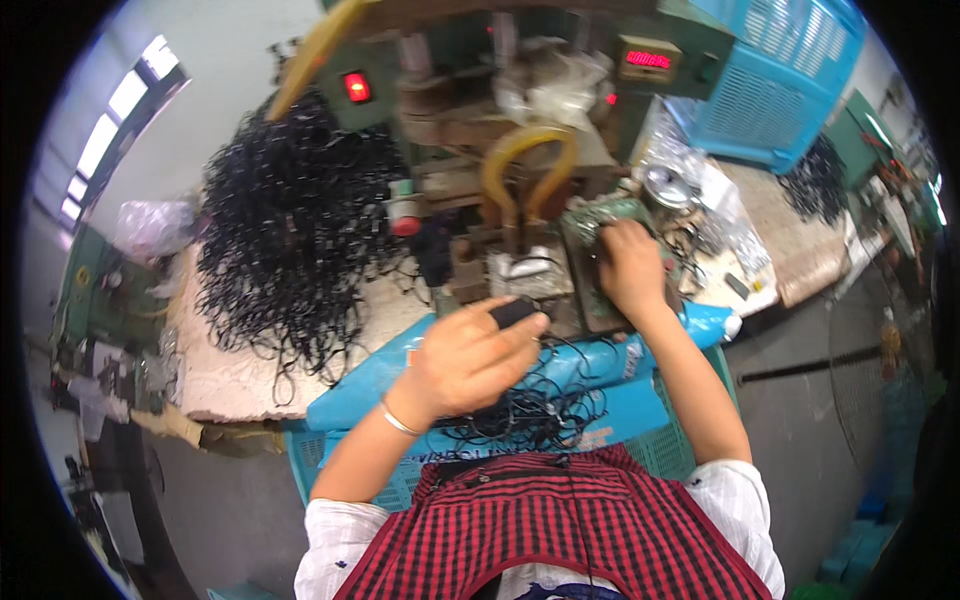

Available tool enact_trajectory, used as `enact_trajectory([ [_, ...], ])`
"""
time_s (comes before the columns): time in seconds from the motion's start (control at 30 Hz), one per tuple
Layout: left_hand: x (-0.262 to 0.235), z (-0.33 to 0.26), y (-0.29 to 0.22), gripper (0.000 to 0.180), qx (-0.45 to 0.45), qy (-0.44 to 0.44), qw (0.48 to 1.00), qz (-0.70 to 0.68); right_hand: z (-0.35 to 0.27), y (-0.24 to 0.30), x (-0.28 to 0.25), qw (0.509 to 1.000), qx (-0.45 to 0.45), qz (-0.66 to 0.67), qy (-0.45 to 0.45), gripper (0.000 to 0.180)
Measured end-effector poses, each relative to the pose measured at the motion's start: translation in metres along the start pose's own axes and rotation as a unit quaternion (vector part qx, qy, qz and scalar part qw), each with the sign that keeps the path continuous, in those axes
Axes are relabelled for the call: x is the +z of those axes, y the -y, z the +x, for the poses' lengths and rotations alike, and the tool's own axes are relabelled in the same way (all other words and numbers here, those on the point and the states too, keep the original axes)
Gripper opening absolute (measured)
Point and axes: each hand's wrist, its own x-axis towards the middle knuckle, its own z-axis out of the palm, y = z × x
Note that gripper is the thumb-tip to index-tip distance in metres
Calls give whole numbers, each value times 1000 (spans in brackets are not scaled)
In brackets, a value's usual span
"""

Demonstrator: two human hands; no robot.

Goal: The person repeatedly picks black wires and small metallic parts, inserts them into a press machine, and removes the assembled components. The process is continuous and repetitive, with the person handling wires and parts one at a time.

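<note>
My left hand (470, 360) is in front of the press (470, 170), its fingers bent and drawn together. A black sleeve (512, 312) wraps one finger; whatever is between the fingertips is too small to make out. To its right, my right hand (632, 265) reaches down into a green metal tray (592, 300) beside the press. Its fingers are curled together and their tips are hidden, so I cannot see what they pinch. Shiny small pieces (600, 212) lie at the tray's far end. A yellow hose loop (530, 145) hangs before the press, above a silvery block (530, 275).
A large heap of black cord loops (290, 220) covers the left of the bench. More black loops (530, 415) lie on blue plastic (370, 378) over a teal crate (305, 462) at my lap. A blue crate (765, 100) stands back right. A red-capped container (404, 218) sits beside the press.
</note>
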Motion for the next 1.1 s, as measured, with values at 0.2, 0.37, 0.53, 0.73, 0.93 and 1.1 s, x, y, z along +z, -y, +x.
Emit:
enact_trajectory([
  [0.2, -24, -41, 37, 19, -246, -271, 897, 247, -19, 10, -18, 961, 191, 161, -121, 11],
  [0.37, -56, -25, 141, 15, -214, -111, 895, 376, -8, 22, -25, 955, 182, 216, -90, 12],
  [0.53, -29, -31, 199, 17, -266, 160, 867, 390, -17, 23, -29, 936, 249, 235, -78, 14],
  [0.73, -55, -60, 159, 16, -418, 91, 798, 424, -9, 67, -78, 936, 175, 295, -83, 10],
  [0.93, -62, -82, 124, 14, -409, -252, 859, 176, 39, 101, -67, 843, 202, 497, -29, 22],
  [1.1, -51, -45, 47, 12, -353, -440, 795, -222, 36, 111, -61, 799, 242, 550, -19, 49],
])
